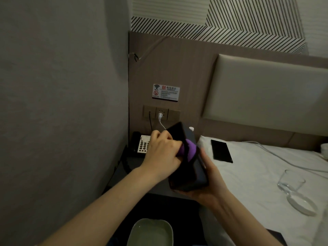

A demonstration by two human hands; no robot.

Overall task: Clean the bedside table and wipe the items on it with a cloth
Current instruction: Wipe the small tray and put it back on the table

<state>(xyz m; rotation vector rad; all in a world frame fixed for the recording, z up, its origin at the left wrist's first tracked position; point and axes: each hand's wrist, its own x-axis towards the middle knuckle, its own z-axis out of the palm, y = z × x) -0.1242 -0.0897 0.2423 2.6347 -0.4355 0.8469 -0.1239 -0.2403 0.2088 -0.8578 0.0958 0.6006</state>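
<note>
Basin (150,231) nearest; right hand (205,178) grips box (188,167) base, long axis away; left hand (163,151) pinches cloth (244,150) apparently inside.

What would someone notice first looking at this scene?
In the centre, the right hand holds a dark box above the bedside table while the left hand presses a purple cloth against it. To the right, a glass lies tipped on the white bed, beyond a dark phone.
</note>
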